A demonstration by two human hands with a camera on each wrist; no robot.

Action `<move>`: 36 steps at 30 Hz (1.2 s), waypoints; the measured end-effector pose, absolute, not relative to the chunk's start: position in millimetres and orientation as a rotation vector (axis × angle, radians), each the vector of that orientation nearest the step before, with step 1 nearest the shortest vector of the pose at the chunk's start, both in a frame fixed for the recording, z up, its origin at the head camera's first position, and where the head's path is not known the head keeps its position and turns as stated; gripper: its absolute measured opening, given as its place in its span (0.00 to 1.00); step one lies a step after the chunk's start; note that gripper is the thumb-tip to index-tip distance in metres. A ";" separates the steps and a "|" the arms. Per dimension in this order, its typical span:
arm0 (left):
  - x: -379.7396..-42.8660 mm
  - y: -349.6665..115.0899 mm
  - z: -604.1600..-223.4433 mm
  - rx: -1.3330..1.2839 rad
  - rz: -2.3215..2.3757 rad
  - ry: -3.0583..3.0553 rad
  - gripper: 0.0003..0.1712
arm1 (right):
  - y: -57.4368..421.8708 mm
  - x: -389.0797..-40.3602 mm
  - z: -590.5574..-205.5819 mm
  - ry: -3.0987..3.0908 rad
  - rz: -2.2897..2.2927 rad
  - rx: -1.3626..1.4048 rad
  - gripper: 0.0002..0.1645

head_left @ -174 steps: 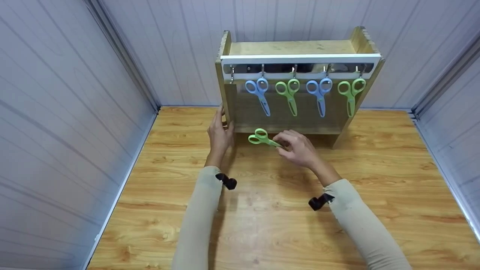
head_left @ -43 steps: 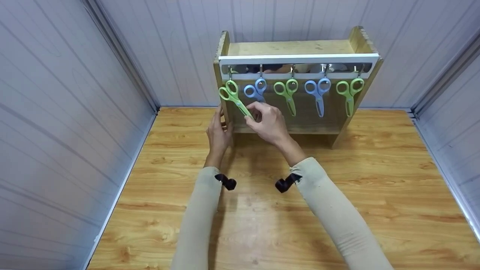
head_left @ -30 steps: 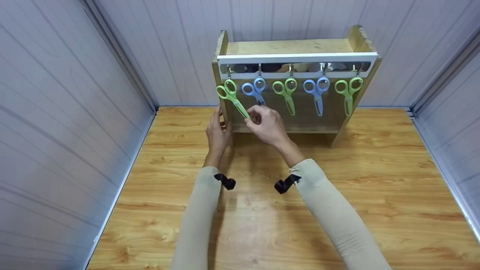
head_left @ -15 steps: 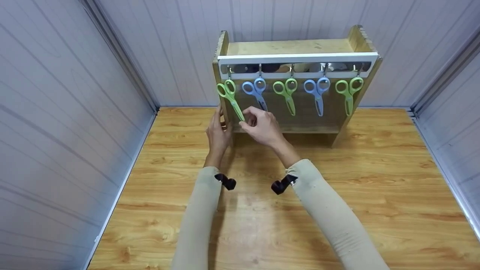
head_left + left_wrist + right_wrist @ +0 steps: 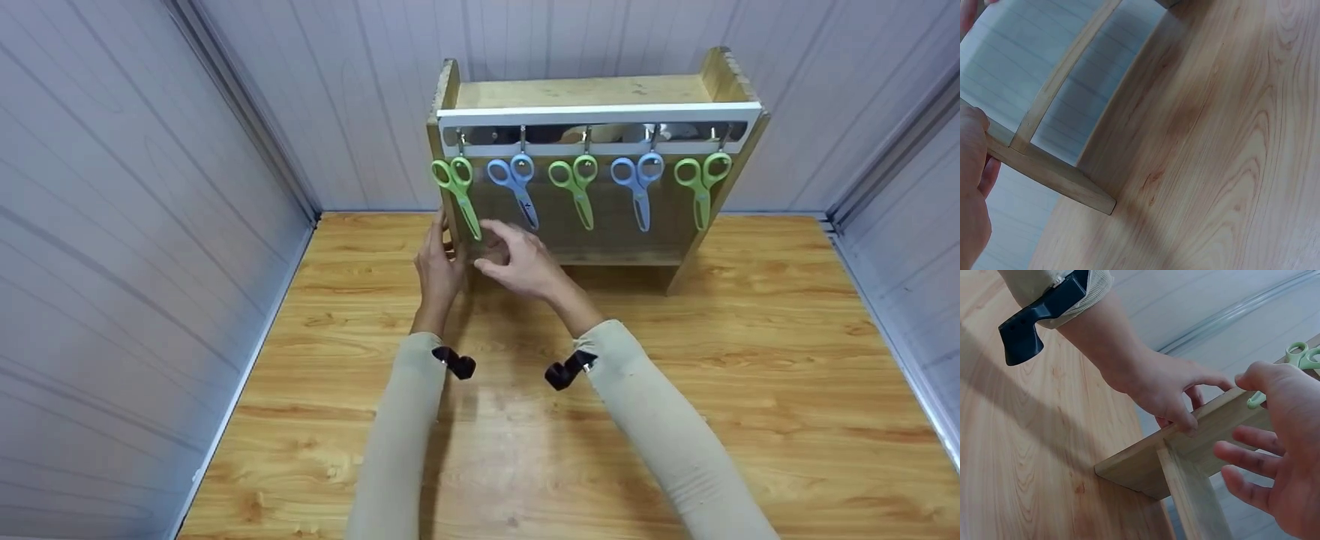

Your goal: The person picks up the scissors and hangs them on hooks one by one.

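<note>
My left hand [image 5: 437, 274] grips the left side board of a wooden rack [image 5: 581, 91]. In the right wrist view its thumb lies on the board's inner face and its fingers are on the outer side. Green scissors [image 5: 469, 212] hang by one handle ring from the leftmost hook, blades down. Just below and right of their tip, my right hand [image 5: 525, 264] holds nothing, thumb and fingers spread apart. Beside them hang blue scissors [image 5: 523, 195], then green scissors [image 5: 582, 199], more blue scissors [image 5: 640, 199] and green scissors [image 5: 702, 196] at the right end.
A white-edged hook rail [image 5: 600, 116] runs across the rack's upper front, above the scissors. The rack stands on a wood-grain surface [image 5: 510, 450], close to the pale back wall [image 5: 375, 97]. Panelled walls rise on both sides.
My right hand brought the green scissors up from low before the rack to the leftmost hook, then let go of the blades and drew slightly down. My left hand stays on the rack.
</note>
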State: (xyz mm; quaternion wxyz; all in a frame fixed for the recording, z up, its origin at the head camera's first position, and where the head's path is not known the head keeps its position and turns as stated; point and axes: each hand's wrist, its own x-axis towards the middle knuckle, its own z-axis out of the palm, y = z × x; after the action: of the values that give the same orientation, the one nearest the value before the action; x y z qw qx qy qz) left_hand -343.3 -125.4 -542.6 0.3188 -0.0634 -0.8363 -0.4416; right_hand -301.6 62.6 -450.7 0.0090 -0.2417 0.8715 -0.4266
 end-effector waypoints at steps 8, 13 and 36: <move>-343.1 -126.0 -544.9 -0.143 -1.186 -2.209 0.35 | 64.0 -301.1 -456.9 2.680 -1.333 -0.744 0.44; -341.9 -127.1 -544.4 -0.111 -1.194 -2.223 0.36 | 65.2 -299.9 -456.4 2.693 -1.308 -0.735 0.45; -333.8 -126.6 -538.0 -0.142 -1.308 -2.217 0.33 | 84.8 -291.7 -453.4 2.787 -1.367 -0.769 0.34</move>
State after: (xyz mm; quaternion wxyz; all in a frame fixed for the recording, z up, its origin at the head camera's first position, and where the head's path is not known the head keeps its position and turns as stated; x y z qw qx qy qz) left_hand -333.8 -126.6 -538.0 0.2781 -0.0530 -0.8260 -0.4874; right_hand -291.7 84.8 -453.4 -0.0282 -0.2403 0.8711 -0.4274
